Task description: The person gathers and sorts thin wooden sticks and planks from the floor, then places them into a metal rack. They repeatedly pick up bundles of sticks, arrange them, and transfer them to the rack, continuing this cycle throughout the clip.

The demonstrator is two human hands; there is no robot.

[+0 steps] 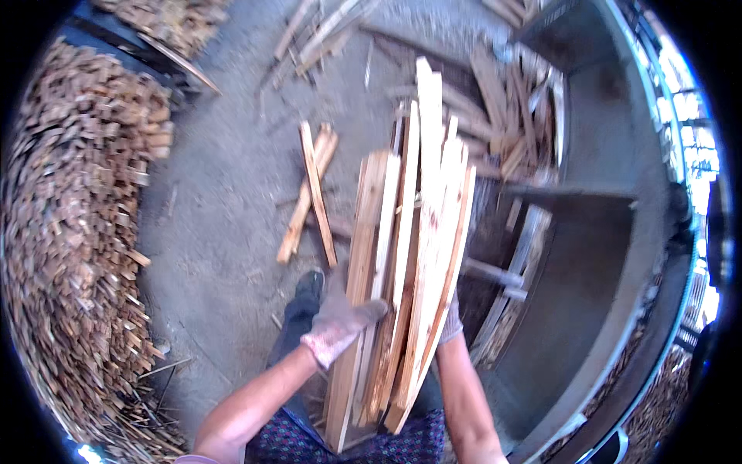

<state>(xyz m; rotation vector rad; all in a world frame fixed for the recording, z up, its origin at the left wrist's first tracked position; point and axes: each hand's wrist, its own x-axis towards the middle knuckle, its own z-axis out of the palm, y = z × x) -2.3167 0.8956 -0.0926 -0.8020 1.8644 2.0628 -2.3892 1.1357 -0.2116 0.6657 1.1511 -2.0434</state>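
A bundle of long, pale wooden strips (433, 209) rises lengthwise in front of my body, its far ends uneven. My left hand (342, 319), in a light work glove, is closed on the bundle's left side with the thumb laid across the strips. On the right side my right hand (451, 319), also gloved, grips the bundle; its fingers are hidden behind the wood. Just left of the bundle, two or three loose strips (315, 185) lie crossed on the floor.
A tall stack of cut wood (85, 201) fills the left side. Curved metal framework (595, 271) with upright plates stands at the right. Scrap wood (510, 108) is heaped beyond the bundle, and more loose pieces (325, 35) lie on the concrete floor (216, 232) farther off.
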